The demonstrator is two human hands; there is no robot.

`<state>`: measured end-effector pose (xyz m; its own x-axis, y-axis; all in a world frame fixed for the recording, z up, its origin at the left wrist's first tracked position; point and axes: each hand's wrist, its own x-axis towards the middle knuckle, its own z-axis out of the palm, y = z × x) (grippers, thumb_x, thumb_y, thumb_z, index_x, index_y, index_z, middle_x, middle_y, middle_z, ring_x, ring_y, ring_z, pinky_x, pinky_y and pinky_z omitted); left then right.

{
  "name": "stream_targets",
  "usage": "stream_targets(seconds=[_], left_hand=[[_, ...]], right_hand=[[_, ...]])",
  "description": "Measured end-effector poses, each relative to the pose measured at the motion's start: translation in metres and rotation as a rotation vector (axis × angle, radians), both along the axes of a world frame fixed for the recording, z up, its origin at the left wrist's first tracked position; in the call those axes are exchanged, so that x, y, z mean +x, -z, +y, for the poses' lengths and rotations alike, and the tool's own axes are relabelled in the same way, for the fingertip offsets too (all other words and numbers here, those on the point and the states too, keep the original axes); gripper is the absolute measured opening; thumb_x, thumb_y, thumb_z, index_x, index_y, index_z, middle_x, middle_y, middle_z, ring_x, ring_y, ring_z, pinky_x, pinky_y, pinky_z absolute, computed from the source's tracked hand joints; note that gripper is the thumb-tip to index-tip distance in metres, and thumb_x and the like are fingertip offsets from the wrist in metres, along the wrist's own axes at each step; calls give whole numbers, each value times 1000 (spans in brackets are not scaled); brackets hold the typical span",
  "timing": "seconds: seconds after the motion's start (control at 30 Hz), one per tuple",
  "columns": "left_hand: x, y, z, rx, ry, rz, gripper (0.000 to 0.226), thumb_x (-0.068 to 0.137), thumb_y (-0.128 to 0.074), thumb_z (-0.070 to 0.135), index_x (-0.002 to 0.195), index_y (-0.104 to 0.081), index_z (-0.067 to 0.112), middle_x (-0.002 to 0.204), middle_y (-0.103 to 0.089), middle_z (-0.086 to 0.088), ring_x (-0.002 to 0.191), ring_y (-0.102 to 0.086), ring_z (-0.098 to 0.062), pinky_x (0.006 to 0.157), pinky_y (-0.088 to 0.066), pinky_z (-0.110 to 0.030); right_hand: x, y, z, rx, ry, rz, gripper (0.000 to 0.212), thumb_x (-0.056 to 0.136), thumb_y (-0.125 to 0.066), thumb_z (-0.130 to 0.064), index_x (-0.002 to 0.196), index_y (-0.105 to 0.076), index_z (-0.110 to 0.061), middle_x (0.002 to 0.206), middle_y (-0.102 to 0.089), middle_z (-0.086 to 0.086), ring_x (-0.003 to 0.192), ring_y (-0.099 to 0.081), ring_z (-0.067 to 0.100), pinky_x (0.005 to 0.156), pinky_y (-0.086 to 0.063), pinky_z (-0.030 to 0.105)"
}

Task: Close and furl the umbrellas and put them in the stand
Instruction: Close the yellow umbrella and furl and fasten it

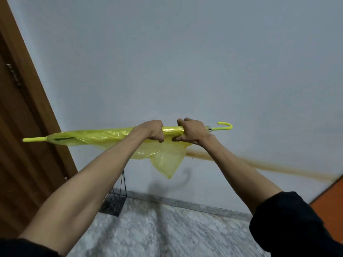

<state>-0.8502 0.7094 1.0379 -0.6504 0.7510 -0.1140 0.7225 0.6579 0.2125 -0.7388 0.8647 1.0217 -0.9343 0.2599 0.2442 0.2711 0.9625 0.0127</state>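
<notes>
The yellow umbrella [104,136] is closed and held level in the air, both hands clenched round its rolled canopy side by side. The left hand [152,131] grips the canopy on the tip side and the right hand [193,132] grips just beside it on the handle side. Outward from the left grip the canopy looks twisted fairly tight down to the tip [34,139]. Directly under the two grips a loose flap [167,160] hangs down unwrapped. Beyond the right grip the hooked handle [225,126] sticks out. So the closing looks done and the furling partly done; tucking in that flap, fastening it and placing the umbrella in the stand appear to remain.

Behind the grip is a plain pale wall [185,62]; well below is a grey marbled floor [167,229]. Off past the tip end stands a brown door [22,136]. The wire stand [115,201] sits on the floor below the left grip, against the wall; no umbrella is seen in it.
</notes>
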Motion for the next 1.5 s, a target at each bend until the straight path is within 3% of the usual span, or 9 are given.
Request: stream_targets(seconds=[0.17, 0.27, 0.37, 0.53, 0.77, 1.0, 1.2, 1.4, 1.5], left_hand=[[-5, -25, 1, -151, -66, -237, 52, 48, -78, 49, 90, -64, 22, 92, -70, -3, 81, -68, -26, 85, -54, -43], [-7, -34, 2, -245, -67, -406, 58, 43, -84, 48, 91, -71, 18, 92, -75, -8, 83, -72, -31, 88, -54, -46], [-4, -36, 6, -283, -52, -457, 76, 33, -89, 54, 96, -70, 16, 90, -75, -7, 84, -72, -31, 89, -54, -48], [-4, -35, 12, -52, 72, -195, 64, 40, -84, 60, 88, -60, 25, 84, -68, 4, 78, -67, -19, 76, -54, -33], [-1, -19, 20, 54, 248, 781, 52, 81, -67, 22, 125, -40, 15, 101, -62, 0, 94, -61, -25, 68, -37, -34], [-6, -31, 20, 41, 132, 175, 22, 64, -59, 21, 86, -63, 19, 80, -67, -1, 77, -65, -26, 62, -47, -27], [-10, -45, 22, -228, 18, -438, 57, 47, -83, 47, 92, -72, 14, 87, -75, -7, 78, -71, -30, 85, -54, -43], [-9, -40, 23, -53, 76, -234, 61, 44, -83, 55, 91, -62, 24, 88, -69, 1, 81, -67, -23, 76, -51, -35], [-5, -38, 22, -11, 209, 182, 67, 55, -82, 55, 105, -52, 23, 96, -62, 3, 90, -60, -22, 72, -44, -33]], right_hand=[[4, 18, 2, 383, -115, 186, 117, 58, -53, -89, 153, -17, -31, 151, -34, 8, 137, -32, 30, 110, -27, 51], [4, 17, 1, 385, -137, 222, 99, 65, -63, -77, 144, -34, -25, 119, -58, 7, 103, -57, 31, 86, -44, 43], [3, 6, 0, 345, -112, 187, 56, 81, -64, -52, 125, -52, -21, 88, -67, 4, 76, -64, 30, 62, -40, 34], [5, -12, 14, 238, -23, 65, 49, 79, -59, -21, 125, -43, -18, 80, -65, 6, 71, -61, 33, 55, -36, 31], [-3, -25, 25, -101, 49, 6, 67, 70, -58, -21, 132, -34, -26, 90, -55, 5, 78, -58, 30, 62, -37, 30], [-1, -28, 10, 78, 13, -16, 125, 52, -64, -86, 152, -9, -34, 123, -48, 10, 96, -58, 32, 85, -46, 43], [5, -21, 9, 226, -25, 130, 108, 61, -62, -83, 145, -31, -22, 105, -60, 4, 70, -62, 33, 59, -39, 33], [3, -27, 13, 203, 22, 38, 71, 78, -66, -45, 136, -35, -18, 80, -67, 9, 76, -63, 35, 61, -44, 36], [1, -29, 17, 31, 93, -16, 73, 76, -62, -31, 140, -31, -18, 80, -62, 9, 75, -60, 34, 63, -46, 35]])
